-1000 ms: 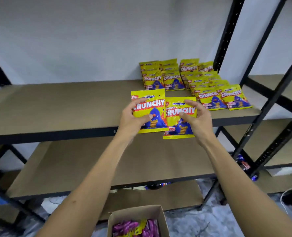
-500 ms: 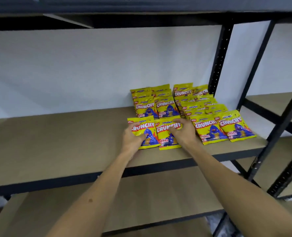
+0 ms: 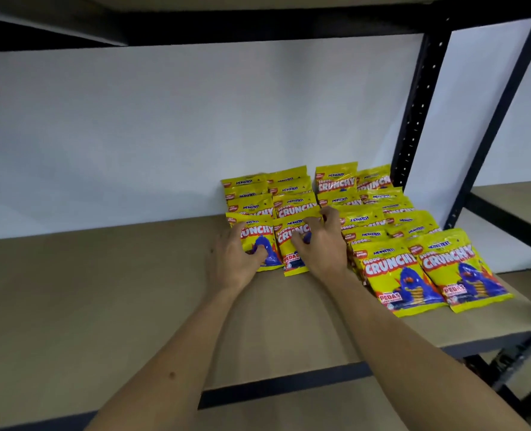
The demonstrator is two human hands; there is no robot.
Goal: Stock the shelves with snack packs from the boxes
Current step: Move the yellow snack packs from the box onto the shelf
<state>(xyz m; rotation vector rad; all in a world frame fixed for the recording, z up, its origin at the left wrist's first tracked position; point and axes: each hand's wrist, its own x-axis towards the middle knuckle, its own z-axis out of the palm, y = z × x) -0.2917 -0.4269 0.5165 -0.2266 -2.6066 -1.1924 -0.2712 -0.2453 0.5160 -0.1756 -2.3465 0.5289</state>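
Brown shelf board (image 3: 102,306) bare along its left part. Left hand (image 3: 237,259) laid on the left front Crunchy snack pack (image 3: 265,244), thumb pressed on its face, fingers curled at its left edge. Just beside, right hand (image 3: 321,247) gripping the right front Crunchy snack pack (image 3: 292,244), fingers curled over its top edge. Both packs flat on the board, in front of stacked yellow packs (image 3: 289,194). Further right, overlapping rows of packs (image 3: 413,269) up to the black upright post (image 3: 419,113).
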